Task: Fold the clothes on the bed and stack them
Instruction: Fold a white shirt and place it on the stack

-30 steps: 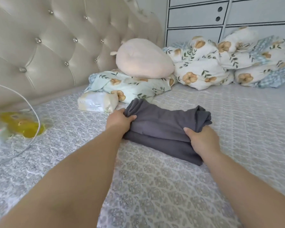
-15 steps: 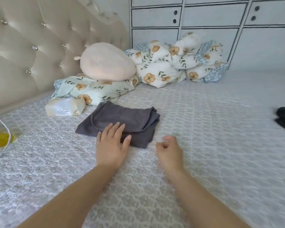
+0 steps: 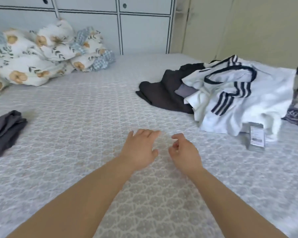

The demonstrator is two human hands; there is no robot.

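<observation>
Head view looks down at two bare forearms reaching out over the bed [image 3: 93,103], which wears a pale grey patterned cover. Both hands hover near each other at the middle of the mattress, apart and holding nothing. On the left hand [image 3: 138,150] the grip is spread, fingers extended forward and relaxed. On the right hand [image 3: 185,154] the fingers hang loosely curled, thumb and forefinger close together, with nothing between them.

One folded grey garment [image 3: 3,131] lies at the left edge of the view, well apart from the hands. To the right, further up the bed, is one heap of unfolded clothes: one dark garment [image 3: 163,93] spread flat, and one white top with dark stripes [image 3: 239,97] crumpled partly over it. A small patch of lighter grey cloth shows between them; what it belongs to I cannot tell. One small box with a barcode label [image 3: 256,139] lies just beside the white top's near edge. One floral duvet [image 3: 41,54] is bunched at the far left against a white panelled cabinet [image 3: 141,30].
</observation>
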